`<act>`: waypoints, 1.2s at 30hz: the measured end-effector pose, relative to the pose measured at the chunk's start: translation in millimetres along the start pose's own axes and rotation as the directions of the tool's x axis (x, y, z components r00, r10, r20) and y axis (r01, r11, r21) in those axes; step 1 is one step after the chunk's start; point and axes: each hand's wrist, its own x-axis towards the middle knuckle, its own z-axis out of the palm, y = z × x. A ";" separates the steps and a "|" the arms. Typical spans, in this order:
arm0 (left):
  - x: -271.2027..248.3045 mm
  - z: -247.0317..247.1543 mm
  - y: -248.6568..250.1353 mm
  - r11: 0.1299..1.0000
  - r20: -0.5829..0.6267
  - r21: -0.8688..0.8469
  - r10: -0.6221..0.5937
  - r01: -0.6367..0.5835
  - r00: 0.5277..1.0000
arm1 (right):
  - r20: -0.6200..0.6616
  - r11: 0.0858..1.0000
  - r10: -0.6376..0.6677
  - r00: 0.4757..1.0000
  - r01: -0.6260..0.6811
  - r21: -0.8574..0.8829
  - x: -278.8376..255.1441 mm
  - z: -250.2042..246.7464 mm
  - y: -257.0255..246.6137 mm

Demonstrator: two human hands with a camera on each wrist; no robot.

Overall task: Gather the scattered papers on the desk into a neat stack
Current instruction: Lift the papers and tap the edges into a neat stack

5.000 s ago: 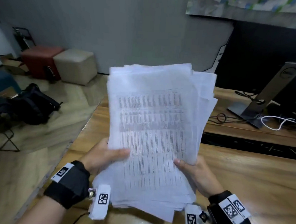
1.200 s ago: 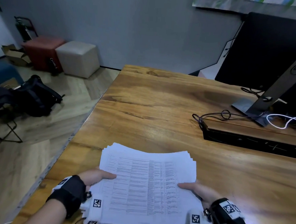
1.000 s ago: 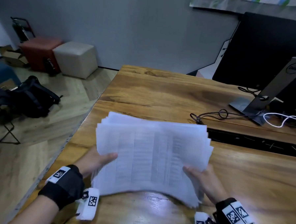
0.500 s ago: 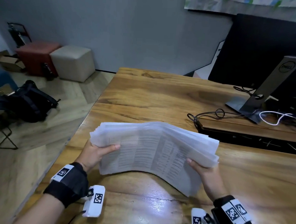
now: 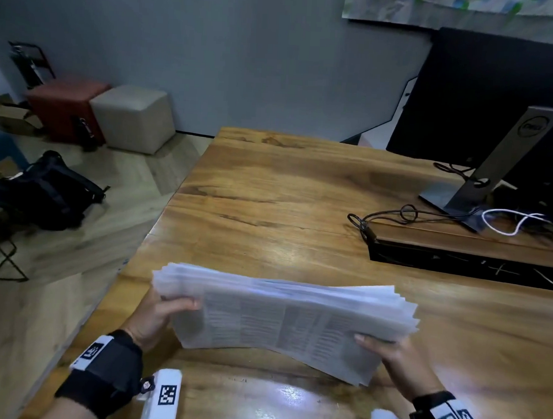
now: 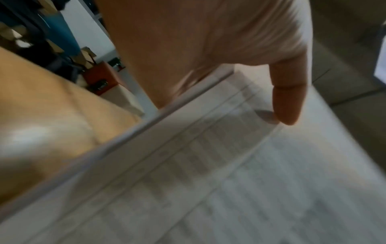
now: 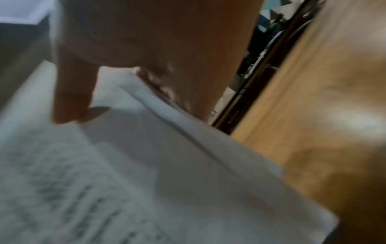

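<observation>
Thick white printed paper stack [image 5: 282, 318] spans between left hand [image 5: 154, 318] and right hand [image 5: 398, 360], each gripping an end above the wooden desk [image 5: 284, 209].

A thick stack of white papers [image 5: 282, 318] — printed with tables, blurred — is tilted with its far edge raised above the desk [image 5: 301, 194]. Its edges look fanned, not flush; its lower edge seems near the wood.

Wooden desk [image 5: 285, 190], glossy grain, with gear at its far right.

A monitor stand [image 5: 481, 185] sits at the desk's far right corner. Just nearer than the stand's base lies a tangle of black cables [image 5: 393, 215], with a white cable [image 5: 508, 221] looped beside the base. A dark cable slot [image 5: 464, 261] cuts across the desk top nearer than the stand. Light glares on the wood well left of the stand.
</observation>
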 end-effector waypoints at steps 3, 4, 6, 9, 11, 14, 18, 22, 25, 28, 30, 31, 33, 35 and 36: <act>-1.7 3.3 0.1 0.999 0.003 0.007 -0.050 0.049 0.999 | 0.016 0.998 0.032 0.999 -0.031 -0.052 -0.5 4.7 -7.6; -1.6 6.5 2.4 0.999 0.004 0.004 -0.053 0.053 0.999 | -0.001 0.998 0.019 1.000 -0.019 -0.052 1.0 8.5 -11.6; -0.3 16.5 12.9 0.999 -0.015 0.014 -0.039 0.040 0.999 | -0.070 0.997 -0.053 0.996 0.048 -0.066 4.3 17.8 -20.0; 4.3 37.5 39.2 0.992 -0.081 0.065 0.112 -0.107 0.990 | -0.168 0.980 -0.194 0.966 0.182 -0.086 5.9 29.5 -34.4; 5.0 49.8 56.4 0.968 -0.112 0.107 0.240 -0.229 0.964 | -0.208 0.955 -0.297 0.932 0.291 -0.059 1.9 40.3 -45.9; 3.6 53.8 60.7 0.946 -0.136 0.105 0.320 -0.307 0.938 | -0.249 0.929 -0.369 0.896 0.364 -0.065 -2.2 47.7 -48.0; -0.8 39.9 17.3 0.994 -0.159 0.002 0.111 -0.113 0.981 | -0.226 0.971 -0.240 0.944 0.232 -0.061 1.1 39.2 -9.1; -1.7 43.8 0.0 1.000 -0.232 0.014 0.023 -0.020 0.972 | -0.197 0.980 -0.183 0.963 0.164 -0.110 3.0 42.1 2.1; 0.4 53.8 29.8 0.990 -0.222 0.030 0.142 -0.139 0.965 | -0.235 0.961 -0.277 0.932 0.264 -0.083 -4.3 49.0 -24.7; -6.7 59.9 65.5 0.963 -0.210 -0.009 0.262 -0.270 0.942 | -0.287 0.914 -0.398 0.871 0.402 -0.047 -15.9 48.2 -49.8; -10.7 57.4 69.2 0.948 -0.174 0.001 0.315 -0.319 0.933 | -0.294 0.905 -0.418 0.859 0.421 -0.056 -21.1 45.7 -52.8; -12.0 55.6 65.5 0.947 -0.153 0.010 0.319 -0.322 0.935 | -0.295 0.914 -0.401 0.867 0.402 -0.061 -21.6 41.3 -46.2; -11.9 44.5 43.5 0.968 -0.137 0.010 0.251 -0.252 0.958 | -0.300 0.946 -0.324 0.897 0.312 -0.089 -21.3 35.5 -31.7; -12.7 34.0 22.5 0.992 -0.151 0.042 0.126 -0.121 0.981 | -0.261 0.974 -0.228 0.938 0.222 -0.053 -18.1 26.5 -12.4; -12.6 30.4 13.9 0.995 -0.148 0.066 0.079 -0.070 0.986 | -0.245 0.981 -0.194 0.950 0.188 -0.048 -17.5 25.7 -7.3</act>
